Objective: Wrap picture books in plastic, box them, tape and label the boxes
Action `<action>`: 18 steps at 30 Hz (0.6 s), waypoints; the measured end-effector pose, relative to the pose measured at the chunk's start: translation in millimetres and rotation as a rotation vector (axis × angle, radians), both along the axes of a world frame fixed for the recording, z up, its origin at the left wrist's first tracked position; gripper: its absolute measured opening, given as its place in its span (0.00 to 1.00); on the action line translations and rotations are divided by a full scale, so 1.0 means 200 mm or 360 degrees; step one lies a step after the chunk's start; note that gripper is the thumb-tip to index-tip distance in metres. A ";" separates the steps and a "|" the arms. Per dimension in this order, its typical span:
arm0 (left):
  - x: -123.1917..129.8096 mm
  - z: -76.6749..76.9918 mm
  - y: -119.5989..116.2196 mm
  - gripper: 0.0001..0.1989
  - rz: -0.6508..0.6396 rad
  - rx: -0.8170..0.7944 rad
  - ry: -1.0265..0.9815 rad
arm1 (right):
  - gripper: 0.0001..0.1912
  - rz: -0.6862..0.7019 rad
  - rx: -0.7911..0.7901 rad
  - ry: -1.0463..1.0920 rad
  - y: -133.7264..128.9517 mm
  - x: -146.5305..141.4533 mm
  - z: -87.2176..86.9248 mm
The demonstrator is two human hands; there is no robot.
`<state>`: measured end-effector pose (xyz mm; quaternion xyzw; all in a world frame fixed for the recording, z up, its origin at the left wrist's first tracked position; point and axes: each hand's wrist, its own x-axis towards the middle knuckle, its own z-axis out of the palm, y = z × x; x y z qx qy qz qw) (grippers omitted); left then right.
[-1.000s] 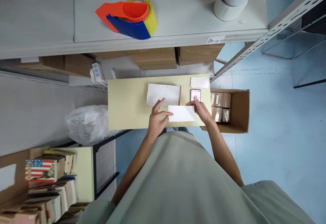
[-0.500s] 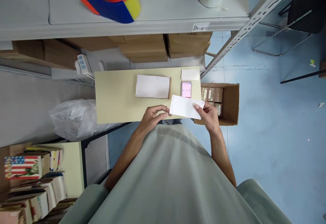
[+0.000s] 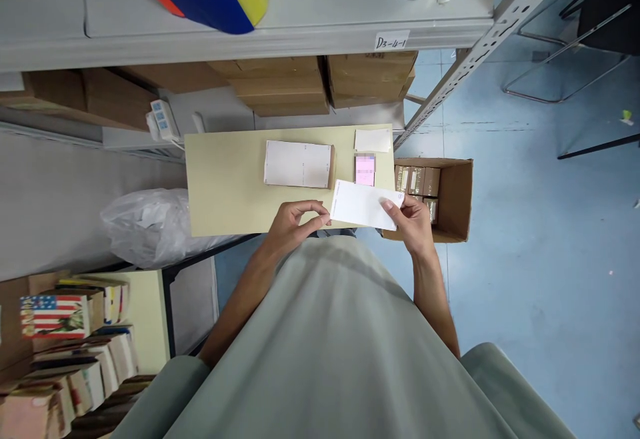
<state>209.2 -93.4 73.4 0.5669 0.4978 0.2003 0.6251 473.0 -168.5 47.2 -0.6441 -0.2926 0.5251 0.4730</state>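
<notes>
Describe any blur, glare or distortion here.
Head view: the shelf label reads crisply; the phone screen glows pink, too small to read; the slip in the right hand is bright white, its print illegible; small boxes in the carton glint; the shirt looms large, close to the lens.

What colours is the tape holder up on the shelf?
The tape holder is orange and blue, seen in the head view.
</notes>
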 end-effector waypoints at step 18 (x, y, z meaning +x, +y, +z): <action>-0.02 0.00 -0.03 0.12 -0.0127 -0.0032 -0.0026 | 0.24 -0.0048 0.0005 0.0025 -0.05 -0.03 0.00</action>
